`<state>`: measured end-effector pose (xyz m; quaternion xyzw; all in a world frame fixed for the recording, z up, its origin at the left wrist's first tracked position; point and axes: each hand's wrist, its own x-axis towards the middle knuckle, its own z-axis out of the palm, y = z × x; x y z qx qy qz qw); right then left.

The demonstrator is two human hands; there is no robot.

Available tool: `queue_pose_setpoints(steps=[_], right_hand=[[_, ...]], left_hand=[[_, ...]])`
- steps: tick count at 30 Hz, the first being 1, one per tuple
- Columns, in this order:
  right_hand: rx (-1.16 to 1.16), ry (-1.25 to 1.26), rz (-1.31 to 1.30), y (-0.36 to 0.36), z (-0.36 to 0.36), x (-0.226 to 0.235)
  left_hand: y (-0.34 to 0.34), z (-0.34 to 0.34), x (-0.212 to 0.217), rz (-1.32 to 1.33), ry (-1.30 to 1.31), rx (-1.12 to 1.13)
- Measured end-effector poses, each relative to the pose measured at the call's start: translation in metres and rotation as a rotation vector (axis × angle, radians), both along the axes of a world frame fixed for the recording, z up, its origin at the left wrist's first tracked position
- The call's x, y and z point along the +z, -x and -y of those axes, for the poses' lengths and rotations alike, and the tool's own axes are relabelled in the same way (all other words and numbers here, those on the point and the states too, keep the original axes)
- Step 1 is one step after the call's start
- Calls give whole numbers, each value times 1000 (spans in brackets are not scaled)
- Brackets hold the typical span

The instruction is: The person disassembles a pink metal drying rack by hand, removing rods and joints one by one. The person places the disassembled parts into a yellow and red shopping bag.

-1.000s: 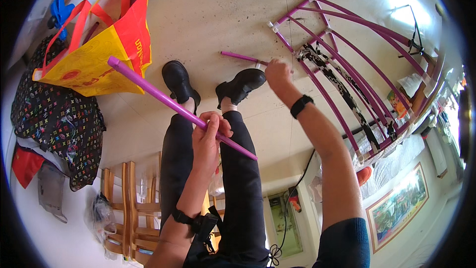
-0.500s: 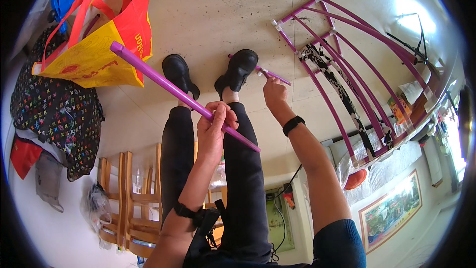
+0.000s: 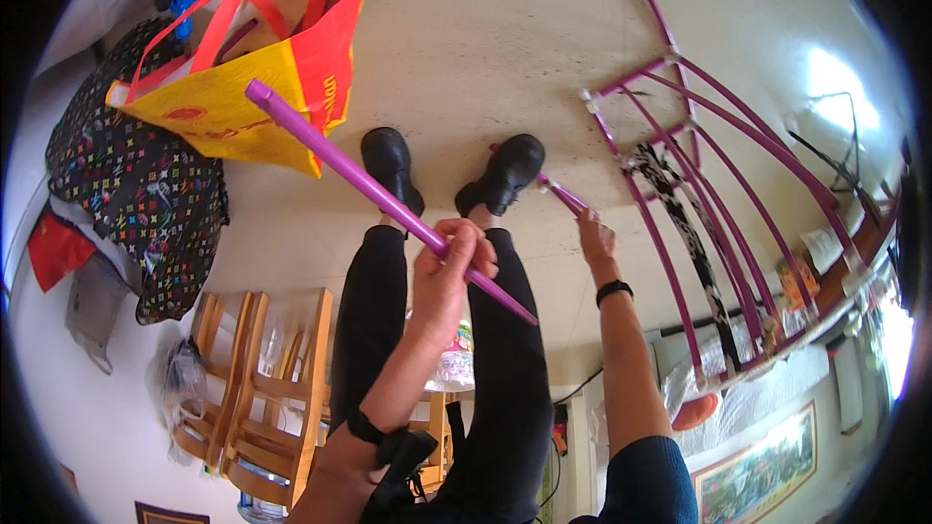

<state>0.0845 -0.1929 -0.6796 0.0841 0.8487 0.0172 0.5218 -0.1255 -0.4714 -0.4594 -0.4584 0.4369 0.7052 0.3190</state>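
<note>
Head cam, w/ the R black shoe (image 3: 510,173) as ref pt: L hand (image 3: 449,277) was closer to the body than the shoe, wrapped tight around a long purple tube (image 3: 357,178) below its middle. The tube slanted, upper end well off to the shoe's left, lower end over the R leg on the body side of the shoe.

R hand (image 3: 598,239) was down to the right of the shoe, fingers closed on the near end of a jointed purple tube (image 3: 567,199); exact finger positions too small to tell tbh. Its whitish connector (image 3: 547,185) sat just beside the shoe & the rest ran partly behind it. Hands were well apart, one tube each.

Further right of the shoe: a purple tube frame (image 3: 664,277) w/ a black-and-white patterned strip (image 3: 701,257). Well left of it: a red-and-yellow shopping bag (image 3: 243,97), then dark multicolour-print fabric (image 3: 136,175) beyond.
</note>
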Motion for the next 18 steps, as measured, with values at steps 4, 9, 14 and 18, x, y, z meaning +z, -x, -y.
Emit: queue_pose_setpoints(steps=[4,9,14,18], right_hand=[[-190,109,-186,-51,0,-4],[-890,350,-274,-31,56,67],[-1340,1074,144,94,90,164],[-1161,1391,333,117,94,146]], left_hand=[[-6,-11,3,-53,-66,8],[-14,-14,-1,60,39,-22],[-18,-27,-3,13,85,-127],[-9,-19,-4,109,-5,-89]])
